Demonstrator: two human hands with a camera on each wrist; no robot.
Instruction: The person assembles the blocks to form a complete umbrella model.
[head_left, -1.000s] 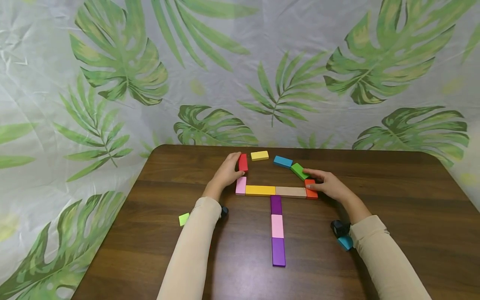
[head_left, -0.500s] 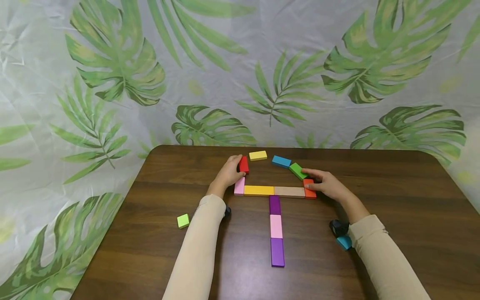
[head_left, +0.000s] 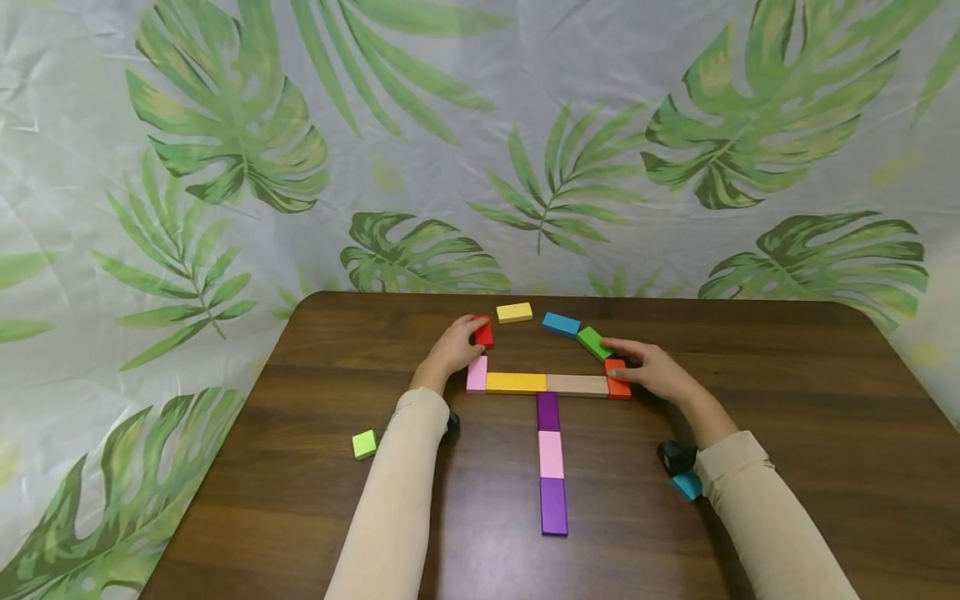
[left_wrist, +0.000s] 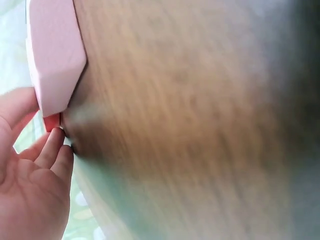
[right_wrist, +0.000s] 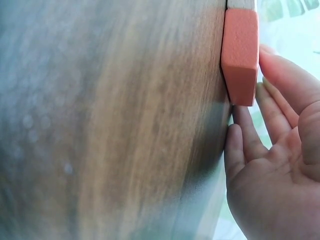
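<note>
In the head view, my left hand (head_left: 452, 348) pinches a red block (head_left: 484, 335) between thumb and fingers, just behind a pink block (head_left: 477, 375). That pink block fills the top left of the left wrist view, with only a sliver of red under it. My right hand (head_left: 655, 369) has its thumb at an orange-red block (head_left: 618, 380) and its forefinger reaching to a green block (head_left: 594, 343). A yellow-orange block (head_left: 516, 383) and a tan block (head_left: 577, 385) form a row between pink and orange-red. Behind lie a blue block (head_left: 561, 324) and a pale yellow block (head_left: 514, 313).
A stem of dark purple (head_left: 548, 412), pink (head_left: 551, 455) and violet blocks (head_left: 554, 507) runs toward me from the row. A lime block (head_left: 364, 445) lies beside my left sleeve, a teal block (head_left: 686, 486) by my right cuff. Patterned cloth (head_left: 420, 167) hangs behind the table.
My left hand has turned the red block slightly and drawn it nearer to the pink block. The right hand keeps its place at the orange-red and green blocks.
</note>
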